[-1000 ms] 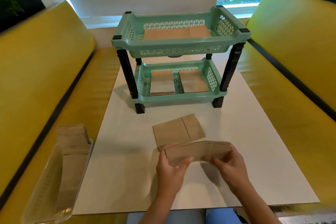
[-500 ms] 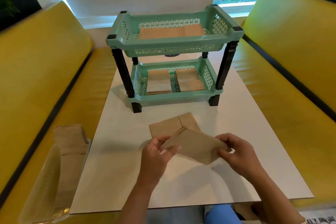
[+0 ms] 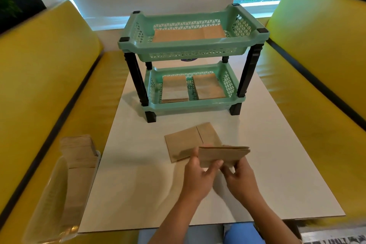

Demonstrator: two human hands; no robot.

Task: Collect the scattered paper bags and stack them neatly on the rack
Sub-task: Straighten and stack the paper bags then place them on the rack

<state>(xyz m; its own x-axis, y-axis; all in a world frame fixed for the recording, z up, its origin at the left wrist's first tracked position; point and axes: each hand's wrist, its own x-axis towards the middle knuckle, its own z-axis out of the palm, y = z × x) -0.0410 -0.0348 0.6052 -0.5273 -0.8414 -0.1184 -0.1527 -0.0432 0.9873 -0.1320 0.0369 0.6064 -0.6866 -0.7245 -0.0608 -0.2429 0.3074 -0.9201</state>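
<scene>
You hold a small bundle of paper bags [image 3: 221, 155] on edge, nearer you than the rack [image 3: 190, 53] and about level with its right half, long axis running left to right; your left hand [image 3: 198, 176] pinches the bundle's lower left corner, your right hand [image 3: 240, 174] curls under its right end. One bag [image 3: 188, 142] lies flat just beyond the bundle, towards the rack, left hand slightly nearer; the rack is well beyond, both tiers already holding bags.

Mint lattice-walled rack [image 3: 190, 53], brown paper bags [image 3: 221, 157], yellow seats [image 3: 45, 77], seemingly clear bin [image 3: 53, 204]
</scene>
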